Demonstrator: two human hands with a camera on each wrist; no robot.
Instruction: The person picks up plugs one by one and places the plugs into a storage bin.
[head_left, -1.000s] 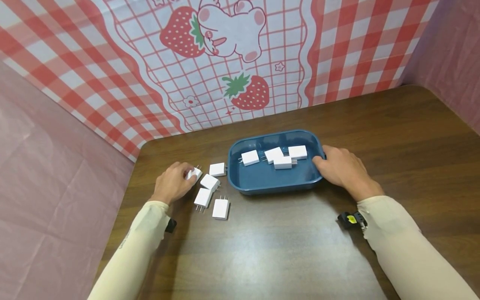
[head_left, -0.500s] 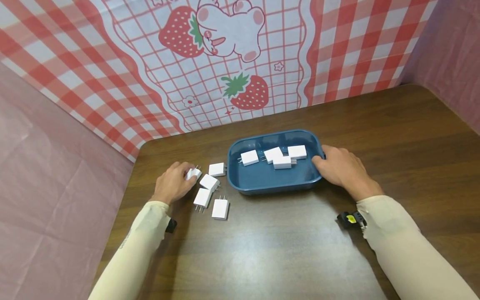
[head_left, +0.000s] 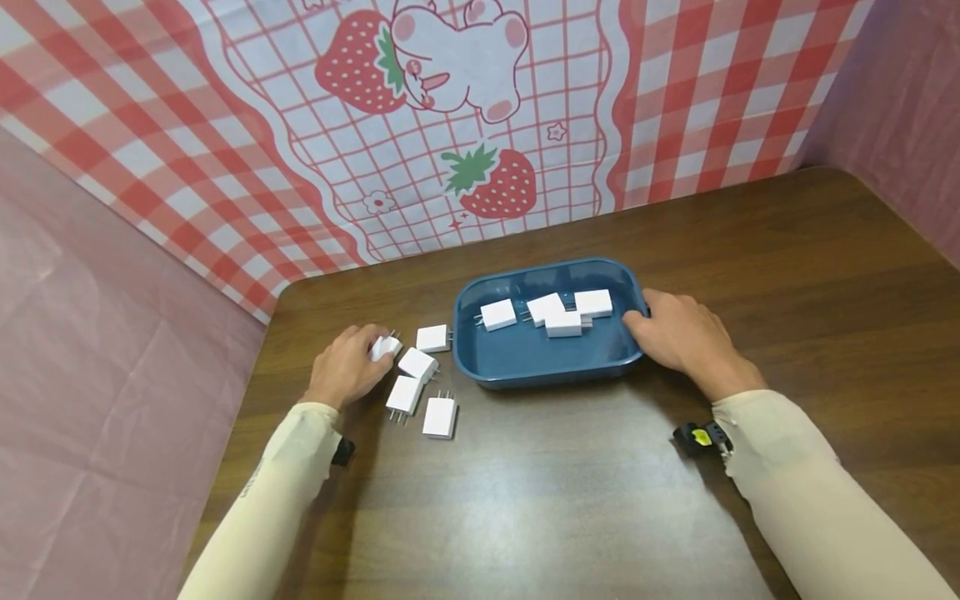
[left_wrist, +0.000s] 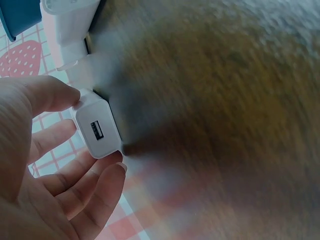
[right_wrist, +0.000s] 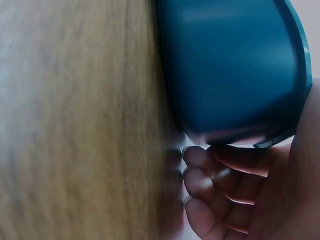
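My left hand (head_left: 345,365) pinches a white USB charger (left_wrist: 102,132) between thumb and fingers at the left of the table. Its USB port faces the left wrist camera, and in the head view its prongs point away. Several more white chargers lie just right of that hand, one of them a charger (head_left: 440,417) nearer the front. My right hand (head_left: 686,337) grips the right end of a blue tray (head_left: 517,357), thumb over the rim. In the right wrist view, its curled fingers (right_wrist: 200,182) sit low beside the tray's outer wall. Several white chargers (head_left: 498,314) lie inside the tray.
The brown wooden table (head_left: 540,500) reaches back to a red-and-white checked cloth (head_left: 697,100) with strawberries. Pink cloth (head_left: 112,400) hangs at the left and right sides. One loose charger (head_left: 432,338) lies close against the tray's left end.
Both hands, the tray and the chargers keep their places. Only a very slight shift of the head view shows.
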